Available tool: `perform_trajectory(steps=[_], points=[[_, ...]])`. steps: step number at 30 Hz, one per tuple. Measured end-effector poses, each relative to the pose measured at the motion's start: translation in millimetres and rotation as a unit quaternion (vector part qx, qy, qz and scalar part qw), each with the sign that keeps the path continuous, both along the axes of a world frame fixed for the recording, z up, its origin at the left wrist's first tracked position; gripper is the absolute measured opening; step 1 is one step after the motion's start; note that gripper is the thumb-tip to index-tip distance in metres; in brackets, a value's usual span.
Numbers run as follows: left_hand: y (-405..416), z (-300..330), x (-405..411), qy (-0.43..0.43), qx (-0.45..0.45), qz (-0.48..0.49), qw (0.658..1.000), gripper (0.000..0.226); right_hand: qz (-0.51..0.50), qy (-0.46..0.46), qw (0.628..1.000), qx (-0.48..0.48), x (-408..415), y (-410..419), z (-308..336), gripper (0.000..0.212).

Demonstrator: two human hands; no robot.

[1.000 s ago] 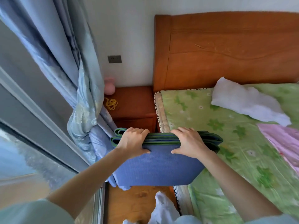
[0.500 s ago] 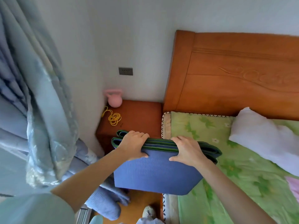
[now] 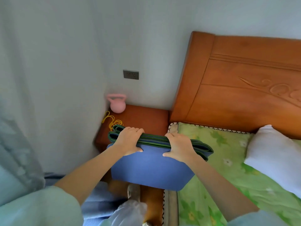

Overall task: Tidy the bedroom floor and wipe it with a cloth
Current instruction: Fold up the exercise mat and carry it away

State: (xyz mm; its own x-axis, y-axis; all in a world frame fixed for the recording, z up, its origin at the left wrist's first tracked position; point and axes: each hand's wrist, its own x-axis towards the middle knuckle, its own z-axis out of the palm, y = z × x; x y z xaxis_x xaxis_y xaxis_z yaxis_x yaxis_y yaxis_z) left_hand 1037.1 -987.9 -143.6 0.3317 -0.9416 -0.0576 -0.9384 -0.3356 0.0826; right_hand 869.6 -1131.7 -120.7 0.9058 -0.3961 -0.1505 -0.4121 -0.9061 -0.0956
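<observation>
Folded mat (image 3: 151, 167) held upright, long axis L–R, by left hand (image 3: 128, 141) & right hand (image 3: 180, 147) clamped on top edge, nightstand (image 3: 146, 118) just beyond, nearer left hand.

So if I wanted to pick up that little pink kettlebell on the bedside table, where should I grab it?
Grab the pink kettlebell by the loop handle on top, reaching down from above. It stands upright on the bedside table, handle up, tucked into the wall corner, so the front and top are the open sides. Its round body would probably slip in your fingers.
</observation>
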Motion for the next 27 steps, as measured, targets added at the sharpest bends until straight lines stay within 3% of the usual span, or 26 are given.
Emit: perform_trajectory(steps=[10, 27], points=[[-82.7, -13.1, 118.7, -0.034, 0.041, -0.005, 0.999, 0.067, 0.012, 0.007, 1.000, 0.013, 123.1, -81.8, -29.3, 0.063], [-165.8, -54.2, 248.0, -0.032, -0.023, 0.002, 0.999, 0.073, 0.039, -0.049, 0.998, 0.018, 251.5, -174.0, -67.9, 0.059]])
